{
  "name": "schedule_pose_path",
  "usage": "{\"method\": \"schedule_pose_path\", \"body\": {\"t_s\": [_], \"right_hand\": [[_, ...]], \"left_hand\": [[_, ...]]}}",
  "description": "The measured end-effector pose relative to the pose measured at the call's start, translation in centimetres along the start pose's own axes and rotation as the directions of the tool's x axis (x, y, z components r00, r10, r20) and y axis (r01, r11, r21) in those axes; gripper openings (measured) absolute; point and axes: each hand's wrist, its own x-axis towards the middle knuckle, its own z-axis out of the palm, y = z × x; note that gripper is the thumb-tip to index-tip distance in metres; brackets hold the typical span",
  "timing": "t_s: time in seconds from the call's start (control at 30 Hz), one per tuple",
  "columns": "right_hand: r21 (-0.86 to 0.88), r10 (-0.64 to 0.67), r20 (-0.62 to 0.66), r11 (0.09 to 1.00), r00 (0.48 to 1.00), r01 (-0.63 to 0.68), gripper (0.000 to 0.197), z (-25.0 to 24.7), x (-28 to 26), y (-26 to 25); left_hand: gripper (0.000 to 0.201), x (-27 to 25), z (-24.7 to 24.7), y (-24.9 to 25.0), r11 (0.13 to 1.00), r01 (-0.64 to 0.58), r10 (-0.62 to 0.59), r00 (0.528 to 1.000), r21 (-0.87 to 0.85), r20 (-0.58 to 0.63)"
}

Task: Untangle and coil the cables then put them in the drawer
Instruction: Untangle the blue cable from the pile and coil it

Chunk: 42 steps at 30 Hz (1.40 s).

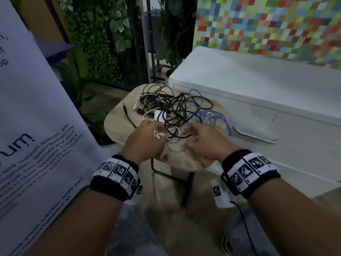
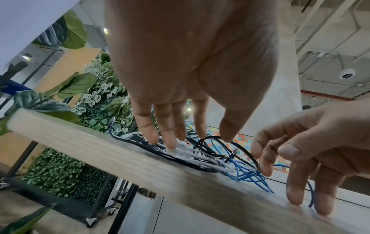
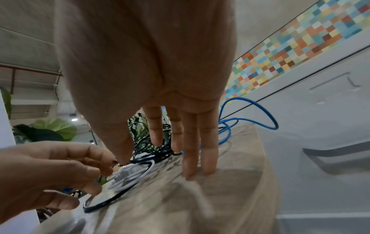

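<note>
Two hands worked at the near edge of the tangle. Our left hand (image 1: 145,140) had its fingers (image 2: 170,136) extended down onto the white cable (image 1: 162,134), pressing it. Our right hand (image 1: 204,140) reached with loosely spread fingers (image 3: 208,150), tips touching the wooden side table (image 1: 118,119) beside the black cables (image 1: 166,106). The blue cable (image 1: 206,111) lay rightward, toward the closed white drawer (image 1: 276,126).

One cable tangle (image 1: 171,109), one table (image 1: 118,124), one cabinet (image 1: 258,84), two hands, one banner (image 1: 36,108).
</note>
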Motion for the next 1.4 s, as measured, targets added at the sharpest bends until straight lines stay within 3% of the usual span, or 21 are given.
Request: {"method": "schedule_pose_path", "body": {"t_s": [0.27, 0.37, 0.43, 0.57, 0.63, 0.77, 0.9, 1.03, 1.07, 1.17, 1.23, 1.33, 1.4], "right_hand": [[-0.053, -0.031, 0.051, 0.998, 0.998, 0.033, 0.035, -1.1, 1.5, 0.9], [-0.08, -0.048, 0.037, 0.996, 0.998, 0.051, 0.021, -1.1, 1.9, 0.7], [-0.081, -0.074, -0.013, 0.994, 0.997, 0.073, 0.01, -1.0, 2.3, 0.6], [-0.095, -0.087, -0.202, 0.993, 0.975, 0.069, 0.009, -1.0, 3.3, 0.6], [-0.088, -0.083, -0.213, 0.994, 0.973, 0.065, 0.024, -0.9, 3.6, 0.7], [-0.149, -0.069, -0.073, 0.987, 0.995, 0.058, 0.062, -0.4, 3.3, 0.7], [-0.174, -0.046, -0.044, 0.984, 0.998, 0.037, 0.057, 0.0, 2.7, 0.5], [-0.181, -0.072, -0.048, 0.982, 0.996, 0.062, 0.06, 0.4, 2.1, 0.1], [-0.19, -0.073, -0.032, 0.98, 0.997, 0.065, 0.06, 0.5, 1.9, -0.1], [-0.227, -0.083, -0.004, 0.971, 0.997, 0.08, 0.051, 0.8, 1.3, -0.5], [-0.209, -0.085, -0.008, 0.975, 0.996, 0.081, 0.037, 0.9, 1.1, -0.5], [-0.17, -0.058, -0.022, 0.984, 0.998, 0.053, 0.016, 0.9, 1.1, -0.2], [-0.17, -0.052, -0.027, 0.984, 0.998, 0.046, 0.006, 0.9, 1.1, 0.2]], "left_hand": [[0.028, 1.4, 0.8, 1.2, 0.997, -0.021, 0.021, 1.0, 0.076, 0.006], [0.024, 1.7, 1.0, 1.3, 0.992, -0.03, 0.027, 0.999, 0.12, 0.026], [0.02, 2.0, 1.2, 1.3, 0.991, -0.014, 0.009, 0.999, 0.132, 0.032], [0.018, 2.0, 1.2, 1.6, 0.992, 0.013, -0.016, 1.0, 0.125, 0.023], [0.016, 2.0, 1.2, 1.7, 0.992, 0.02, -0.024, 0.999, 0.121, 0.035], [0.014, 1.6, 1.1, 1.7, 0.996, 0.011, -0.015, 0.999, 0.086, 0.049], [0.021, 1.1, 1.2, 1.4, 1.0, -0.002, 0.002, 1.0, 0.006, 0.025], [0.015, 0.4, 1.4, 0.7, 0.995, -0.019, 0.017, 1.0, -0.097, -0.024], [0.026, 0.1, 1.4, 0.5, 0.994, -0.018, 0.014, 0.999, -0.105, -0.033], [0.068, -0.2, 1.5, -0.2, 0.998, 0.009, -0.009, 1.0, -0.069, -0.006], [0.08, -0.3, 1.7, -0.5, 0.998, 0.037, -0.035, 0.998, -0.057, 0.044], [0.08, -0.1, 1.9, -0.9, 0.999, 0.032, -0.031, 0.998, -0.01, 0.052], [0.068, -0.2, 1.8, -0.7, 1.0, 0.004, -0.004, 1.0, 0.022, 0.001]]}}
